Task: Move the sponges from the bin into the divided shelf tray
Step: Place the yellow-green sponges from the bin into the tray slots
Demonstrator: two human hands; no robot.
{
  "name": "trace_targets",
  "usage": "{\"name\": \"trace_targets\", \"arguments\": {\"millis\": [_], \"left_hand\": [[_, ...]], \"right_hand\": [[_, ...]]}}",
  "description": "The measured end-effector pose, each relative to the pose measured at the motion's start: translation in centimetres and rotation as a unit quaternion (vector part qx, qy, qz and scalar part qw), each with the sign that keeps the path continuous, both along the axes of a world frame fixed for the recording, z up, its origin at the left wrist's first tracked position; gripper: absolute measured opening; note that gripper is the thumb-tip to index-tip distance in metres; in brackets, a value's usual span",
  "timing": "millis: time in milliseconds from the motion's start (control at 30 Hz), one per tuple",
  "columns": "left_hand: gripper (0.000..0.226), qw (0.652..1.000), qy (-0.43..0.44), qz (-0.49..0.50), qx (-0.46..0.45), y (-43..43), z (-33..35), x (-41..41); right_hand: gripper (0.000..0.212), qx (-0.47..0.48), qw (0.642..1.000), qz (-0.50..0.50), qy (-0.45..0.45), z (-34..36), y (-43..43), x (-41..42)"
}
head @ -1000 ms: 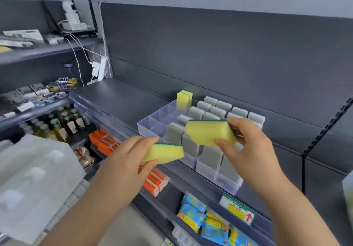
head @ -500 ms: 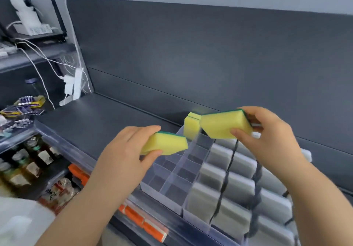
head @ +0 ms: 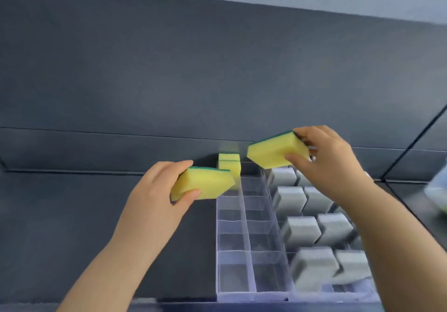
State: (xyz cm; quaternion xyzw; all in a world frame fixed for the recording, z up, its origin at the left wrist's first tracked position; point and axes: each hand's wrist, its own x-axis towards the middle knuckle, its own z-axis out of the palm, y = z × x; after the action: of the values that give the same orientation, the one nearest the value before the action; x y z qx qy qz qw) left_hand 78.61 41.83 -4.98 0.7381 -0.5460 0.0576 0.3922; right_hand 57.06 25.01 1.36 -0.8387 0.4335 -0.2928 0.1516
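Shop, retail display shelving. Dark grey metal shelf (head: 96, 215) with a matching panelled back wall (head: 193, 69), seams running across it. Clear divided tray (head: 244, 217) reaches the shelf's front edge. Right-hand cells hold rows of identical grey sponges (head: 300, 230), and yellow sponges (head: 228, 164) stand in the far-left corner cell, stocked like merchandise.

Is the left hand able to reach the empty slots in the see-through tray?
Probably yes. The left hand holds a sponge right beside the tray, whose two left columns are open-topped and empty in front of the standing sponges at the back. Nothing lies between.
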Motion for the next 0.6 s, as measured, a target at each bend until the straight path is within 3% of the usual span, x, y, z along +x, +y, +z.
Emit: {"name": "trace_targets", "arguments": {"millis": [200,600], "left_hand": [[0.05,0.998,0.019,-0.063,-0.021,-1.6,-0.3,3.0],[0.052,0.998,-0.01,-0.053,-0.029,-4.1,-0.4,3.1]], "right_hand": [[0.044,0.01,0.998,-0.061,0.033,-0.8,-0.7,2.2],[0.045,-0.021,0.974,0.006,0.225,-4.4,-7.5,6.6]]}}
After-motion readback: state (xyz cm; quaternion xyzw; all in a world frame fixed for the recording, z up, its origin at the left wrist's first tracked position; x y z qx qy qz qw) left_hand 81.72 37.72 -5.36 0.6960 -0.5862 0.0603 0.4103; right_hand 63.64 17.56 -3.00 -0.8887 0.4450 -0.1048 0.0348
